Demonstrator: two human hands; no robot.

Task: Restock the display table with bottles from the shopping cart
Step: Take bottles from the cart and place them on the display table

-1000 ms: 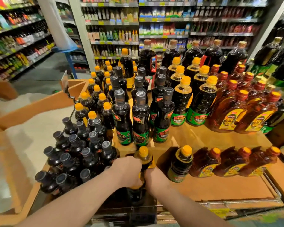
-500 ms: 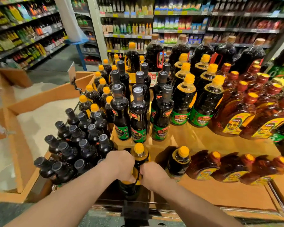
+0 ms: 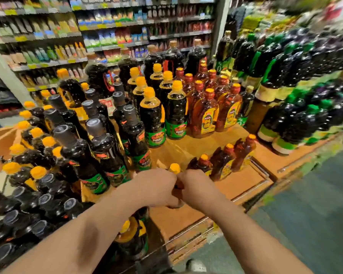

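My left hand (image 3: pixel 154 187) and my right hand (image 3: pixel 196 187) are curled close together round the shoulder of a dark sauce bottle (image 3: pixel 134 241). Its yellow cap (image 3: pixel 174 168) sticks up between them, and its yellow-and-green labelled body shows below my left wrist. The bottle stands at the front edge of the orange display table (image 3: pixel 246 180). Three amber bottles (image 3: pixel 225 161) lie just right of my right hand. Tall grey-capped dark bottles (image 3: pixel 105 151) stand on the upper tier just behind my left hand.
Rows of yellow-capped dark bottles (image 3: pixel 153 115) and red-capped amber bottles (image 3: pixel 206 113) fill the upper tier. Grey-capped bottles (image 3: pixel 46 196) crowd the left. Green-labelled jugs (image 3: pixel 285 107) stack on the right. Store shelves (image 3: pixel 111 32) run behind. Grey floor (image 3: pixel 305 214) lies at right.
The view has swung right and blurred. My two hands have closed in until they nearly touch, still gripping the same yellow-capped bottle at the table's front.
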